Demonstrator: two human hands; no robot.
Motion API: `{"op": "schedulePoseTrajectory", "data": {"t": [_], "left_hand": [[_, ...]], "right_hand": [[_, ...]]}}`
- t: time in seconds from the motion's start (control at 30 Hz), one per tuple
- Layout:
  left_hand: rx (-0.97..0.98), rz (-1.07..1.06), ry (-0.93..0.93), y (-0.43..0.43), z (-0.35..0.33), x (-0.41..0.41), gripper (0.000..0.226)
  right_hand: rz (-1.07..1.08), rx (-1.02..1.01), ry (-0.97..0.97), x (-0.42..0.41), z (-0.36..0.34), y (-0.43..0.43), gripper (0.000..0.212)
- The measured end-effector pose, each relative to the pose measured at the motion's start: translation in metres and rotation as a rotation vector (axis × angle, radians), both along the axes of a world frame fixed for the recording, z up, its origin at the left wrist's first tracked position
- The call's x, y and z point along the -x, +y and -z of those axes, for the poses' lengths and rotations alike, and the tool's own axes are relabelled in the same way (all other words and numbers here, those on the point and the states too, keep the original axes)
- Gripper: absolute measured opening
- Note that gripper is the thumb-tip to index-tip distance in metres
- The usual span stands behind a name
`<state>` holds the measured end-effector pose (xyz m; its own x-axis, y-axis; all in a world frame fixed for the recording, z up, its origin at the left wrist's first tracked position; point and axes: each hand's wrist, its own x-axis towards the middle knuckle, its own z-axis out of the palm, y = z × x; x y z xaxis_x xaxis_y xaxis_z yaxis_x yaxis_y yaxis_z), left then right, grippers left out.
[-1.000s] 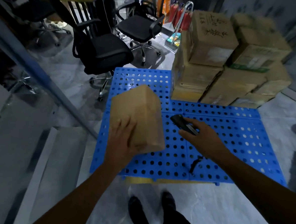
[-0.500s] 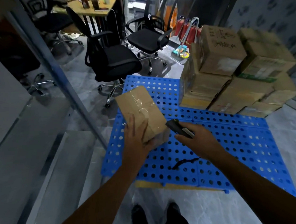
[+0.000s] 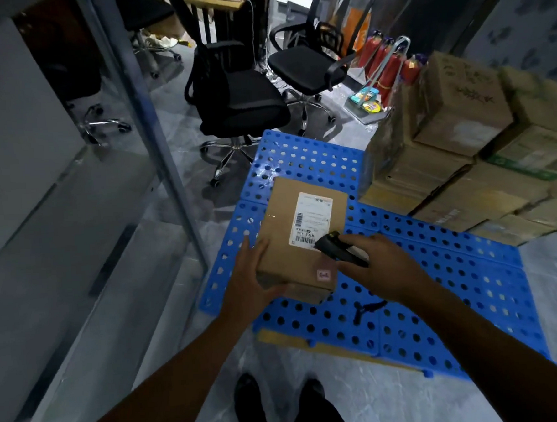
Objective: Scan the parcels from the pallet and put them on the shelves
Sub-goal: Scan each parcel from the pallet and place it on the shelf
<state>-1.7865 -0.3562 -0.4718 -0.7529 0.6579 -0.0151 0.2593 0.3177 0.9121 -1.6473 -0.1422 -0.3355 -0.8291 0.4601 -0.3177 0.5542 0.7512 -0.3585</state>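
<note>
parcel [image 3: 300, 239] label up, long axis running away | left hand [image 3: 252, 282] grips near-left corner | right hand [image 3: 376, 265] clasps scanner [image 3: 338, 249], nose at barcode [image 3: 305, 241]

Mostly cardboard and plastic here
The parcel [image 3: 285, 243] is matt brown cardboard with a white paper label [image 3: 315, 215], pallet [image 3: 453, 265] glossy blue plastic, scanner [image 3: 340, 249] black plastic, floor [image 3: 364, 401] polished grey tile.

Grey tile floor [image 3: 186, 216]; black office chairs [image 3: 241, 105]; dim light.
</note>
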Motion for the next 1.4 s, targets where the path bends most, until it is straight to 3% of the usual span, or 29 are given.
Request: {"op": "schedulePoseTrajectory", "data": {"t": [0.1,0.37,0.63,0.77,0.83,0.93,1.03,1.2,1.4], "left_hand": [[-0.009,-0.034,0.058,0.003,0.008,-0.001,0.100],[-0.007,-0.059,0.073,0.005,0.013,0.001,0.104],[0.014,-0.067,0.022,0.008,0.013,-0.001,0.105],[-0.007,-0.129,0.022,0.008,0.011,-0.005,0.103],[-0.021,-0.172,0.029,0.008,0.008,-0.013,0.099],[-0.017,-0.277,0.026,0.004,0.003,-0.037,0.098],[-0.020,-0.489,-0.002,-0.008,-0.006,-0.076,0.095],[0.047,-0.947,0.153,-0.067,-0.030,-0.135,0.088],[0.120,-1.322,0.296,-0.181,-0.078,-0.197,0.097]], "right_hand": [[-0.084,-0.088,-0.133,0.011,-0.017,0.003,0.058],[-0.298,-0.411,-0.394,0.019,-0.058,0.011,0.058],[-0.413,-0.549,-0.364,0.004,-0.057,0.019,0.054],[-0.417,-0.524,-0.310,-0.004,-0.037,0.034,0.055],[-0.323,-0.336,-0.281,-0.008,-0.019,0.049,0.055],[-0.119,0.184,-0.132,-0.013,0.007,0.062,0.049],[-0.106,0.322,-0.035,-0.010,0.029,0.054,0.048],[-0.337,0.554,0.060,0.024,0.032,-0.009,0.038],[-0.661,0.716,0.087,0.062,0.011,-0.152,0.035]]}}
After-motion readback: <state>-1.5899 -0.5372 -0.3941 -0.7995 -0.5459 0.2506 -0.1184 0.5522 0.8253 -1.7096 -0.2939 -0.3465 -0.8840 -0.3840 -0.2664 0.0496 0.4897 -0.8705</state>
